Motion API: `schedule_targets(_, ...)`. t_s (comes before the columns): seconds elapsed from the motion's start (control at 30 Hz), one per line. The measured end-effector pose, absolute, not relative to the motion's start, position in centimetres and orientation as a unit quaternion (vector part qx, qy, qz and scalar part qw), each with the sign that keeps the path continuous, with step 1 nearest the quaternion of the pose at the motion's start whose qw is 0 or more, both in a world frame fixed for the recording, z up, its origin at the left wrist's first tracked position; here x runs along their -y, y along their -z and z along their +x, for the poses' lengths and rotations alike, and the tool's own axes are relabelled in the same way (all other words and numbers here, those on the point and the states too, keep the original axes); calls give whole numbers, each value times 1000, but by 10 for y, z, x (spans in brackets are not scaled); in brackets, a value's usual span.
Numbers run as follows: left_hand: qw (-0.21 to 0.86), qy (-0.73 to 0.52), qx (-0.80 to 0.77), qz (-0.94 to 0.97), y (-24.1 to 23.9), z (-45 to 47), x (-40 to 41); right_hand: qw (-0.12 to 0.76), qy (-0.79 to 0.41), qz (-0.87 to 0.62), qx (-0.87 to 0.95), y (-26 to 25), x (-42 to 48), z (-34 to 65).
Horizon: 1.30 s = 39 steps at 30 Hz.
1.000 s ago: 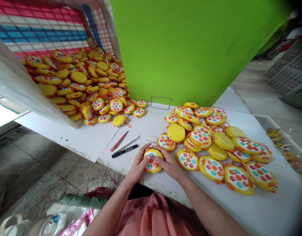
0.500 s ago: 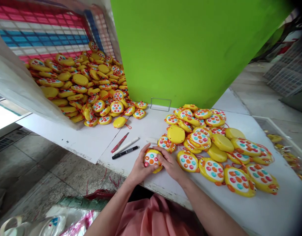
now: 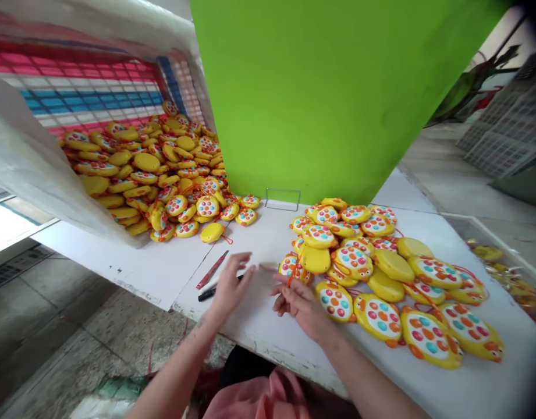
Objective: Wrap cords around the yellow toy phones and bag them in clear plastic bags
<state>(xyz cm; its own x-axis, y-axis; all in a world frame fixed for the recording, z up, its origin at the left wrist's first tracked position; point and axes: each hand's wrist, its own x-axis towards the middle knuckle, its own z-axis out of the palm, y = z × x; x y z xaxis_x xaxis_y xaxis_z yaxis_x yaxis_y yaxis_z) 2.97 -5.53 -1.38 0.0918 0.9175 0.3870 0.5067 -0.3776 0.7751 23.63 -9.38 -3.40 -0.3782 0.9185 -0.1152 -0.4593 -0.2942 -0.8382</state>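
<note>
My left hand (image 3: 231, 284) hovers blurred over the white table (image 3: 259, 326) with its fingers spread and nothing in it, just above a black marker (image 3: 206, 293). My right hand (image 3: 299, 302) rests beside it, fingers loosely curled, holding no toy. An orange cord (image 3: 294, 270) runs from its fingertips up to the right-hand pile of yellow toy phones (image 3: 381, 273). One phone (image 3: 319, 235) lies face up on top of that pile, near my right hand.
A bigger heap of the same yellow toys (image 3: 154, 174) spills from a striped woven sack (image 3: 75, 87) at the back left. A red pen (image 3: 212, 269) lies by the marker. A green board (image 3: 329, 93) stands behind, and a clear bin (image 3: 494, 250) sits at the right.
Both hands held one toy phone at the table edge; now it is out of my hands and a face-up phone tops the right pile. My left hand has swung left, open.
</note>
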Motion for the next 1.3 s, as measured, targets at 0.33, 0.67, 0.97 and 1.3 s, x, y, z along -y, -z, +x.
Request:
schedule_targets(0.33,90,-264,-699,659,-2,-64,-82,440,-726,-321,420,36,92,234)
schedule_targets(0.67,398,-442,-538,597,-15,7,41,460,-708,-302,442,38,91,232)
schedule_targets(0.97,503,-533,-478,484,45,60,104,422,-718,-319,451,36,95,234)
schedule_targets(1.3,424,-481,-478,601,44,60,116,423,-689,-333,486,29,101,235)
